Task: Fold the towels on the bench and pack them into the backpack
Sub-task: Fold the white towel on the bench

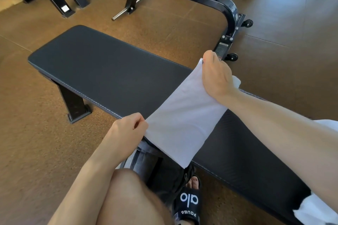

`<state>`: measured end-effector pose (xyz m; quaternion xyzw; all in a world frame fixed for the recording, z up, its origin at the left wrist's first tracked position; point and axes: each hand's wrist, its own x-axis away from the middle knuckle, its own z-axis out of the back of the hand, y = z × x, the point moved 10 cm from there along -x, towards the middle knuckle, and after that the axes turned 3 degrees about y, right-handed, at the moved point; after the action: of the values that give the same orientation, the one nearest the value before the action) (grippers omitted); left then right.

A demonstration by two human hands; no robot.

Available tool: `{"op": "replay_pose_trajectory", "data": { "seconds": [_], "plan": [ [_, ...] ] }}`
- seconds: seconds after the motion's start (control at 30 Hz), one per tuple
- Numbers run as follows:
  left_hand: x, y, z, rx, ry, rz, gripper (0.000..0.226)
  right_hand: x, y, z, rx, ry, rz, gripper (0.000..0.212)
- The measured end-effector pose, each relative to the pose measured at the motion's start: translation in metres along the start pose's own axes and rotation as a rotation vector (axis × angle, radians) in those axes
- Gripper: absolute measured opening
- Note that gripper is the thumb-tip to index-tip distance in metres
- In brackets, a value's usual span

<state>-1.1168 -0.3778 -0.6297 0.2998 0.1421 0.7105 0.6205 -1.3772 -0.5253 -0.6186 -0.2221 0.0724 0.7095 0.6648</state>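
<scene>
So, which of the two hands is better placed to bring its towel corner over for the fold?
Probably the right hand: it pinches the white towel's raised far corner, while the left hand anchors the near one.

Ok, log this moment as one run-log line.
step: folding | left hand: pinches white towel near corner | right hand: grips far corner | towel: stretched over bench | backpack: not clearly visible

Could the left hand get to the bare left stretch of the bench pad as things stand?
Probably yes. The left hand sits at the bench pad's near edge with nothing lying between, but it is pinching a corner of the white towel, which would come along.
</scene>
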Motion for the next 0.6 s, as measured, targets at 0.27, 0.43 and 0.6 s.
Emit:
{"op": "replay_pose_trajectory", "data": {
  "seconds": [0.27, 0.43, 0.6],
  "plan": [
    [-0.001, 0.0, 0.001, 0.006, 0.02, 0.0, 0.022, -0.005, -0.002, -0.007, 0.065, -0.13, -0.008, 0.02],
    [-0.002, -0.002, -0.006, 0.008, -0.033, 0.015, 0.022, -0.02, -0.005, -0.016, -0.003, -0.207, 0.039, 0.015],
    [-0.004, -0.004, -0.008, -0.001, -0.044, 0.018, 0.023, -0.013, -0.006, -0.018, -0.099, -0.193, 0.049, 0.009]
  ]
}}
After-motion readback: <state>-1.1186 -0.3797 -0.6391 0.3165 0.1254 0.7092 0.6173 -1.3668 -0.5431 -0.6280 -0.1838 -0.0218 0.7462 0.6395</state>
